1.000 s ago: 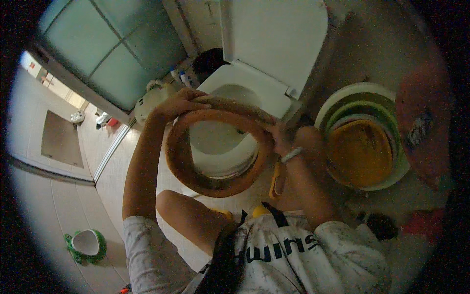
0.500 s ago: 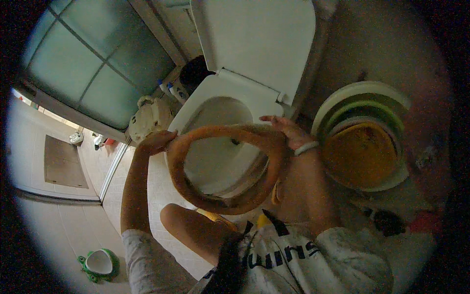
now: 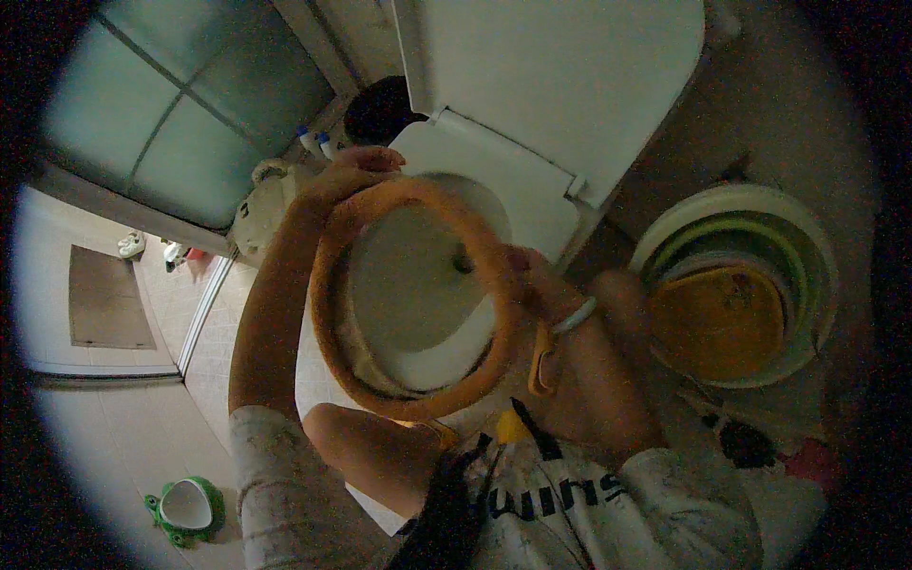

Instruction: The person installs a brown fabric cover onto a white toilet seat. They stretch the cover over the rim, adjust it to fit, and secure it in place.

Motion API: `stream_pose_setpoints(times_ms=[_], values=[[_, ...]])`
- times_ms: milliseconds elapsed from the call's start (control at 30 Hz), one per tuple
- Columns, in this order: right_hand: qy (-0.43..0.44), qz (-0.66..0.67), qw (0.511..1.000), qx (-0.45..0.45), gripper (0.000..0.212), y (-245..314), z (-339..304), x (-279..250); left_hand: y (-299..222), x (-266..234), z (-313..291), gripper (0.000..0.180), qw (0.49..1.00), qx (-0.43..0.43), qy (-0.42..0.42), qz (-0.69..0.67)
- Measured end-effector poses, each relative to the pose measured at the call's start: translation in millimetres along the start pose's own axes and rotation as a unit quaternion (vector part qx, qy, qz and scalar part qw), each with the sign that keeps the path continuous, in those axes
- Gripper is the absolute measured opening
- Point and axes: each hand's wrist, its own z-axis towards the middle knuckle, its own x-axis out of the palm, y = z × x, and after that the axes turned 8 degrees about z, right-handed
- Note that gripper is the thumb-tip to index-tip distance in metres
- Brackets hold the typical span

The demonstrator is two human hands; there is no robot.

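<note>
A fuzzy orange-brown toilet seat cover (image 3: 326, 313), ring-shaped, is held up over the bowl of a white toilet (image 3: 475, 157). My left hand (image 3: 361, 169) is closed on its upper left edge, the fingers curled over the far side. On the right side of the ring, my right hand (image 3: 540, 277), with a pale band at the wrist, grips it; part of those fingers is hidden behind the plush. Through the ring the toilet bowl shows, and the white lid (image 3: 560, 85) stands raised behind.
Nested basins (image 3: 731, 204), the inner one orange, sit on the right. Behind the toilet's left are a black bin (image 3: 385, 109), blue-capped bottles (image 3: 313, 141) and a cream container (image 3: 261, 214). A green frog-shaped potty (image 3: 188, 508) stands lower left, near a sliding-door track (image 3: 204, 313).
The cover has turned and tilted, its upper left rising. My left hand has moved up and right along with it; my right hand has shifted down and slightly left.
</note>
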Motion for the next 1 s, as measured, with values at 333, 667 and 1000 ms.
stream_pose_setpoints(times_ms=[333,667,1000], values=[[-0.294,-0.301,0.894,-0.153,0.023,37,-7,-14,28,-56,-51,0.041,0.923,-0.265,0.188,0.208],[-0.539,-0.489,0.589,-0.351,0.023,8,10,-67,18,-13,15,0.028,0.981,0.014,-0.040,0.189],[-0.688,-0.357,0.580,-0.250,0.023,26,14,-67,21,17,81,0.027,0.937,0.117,-0.144,0.297]])
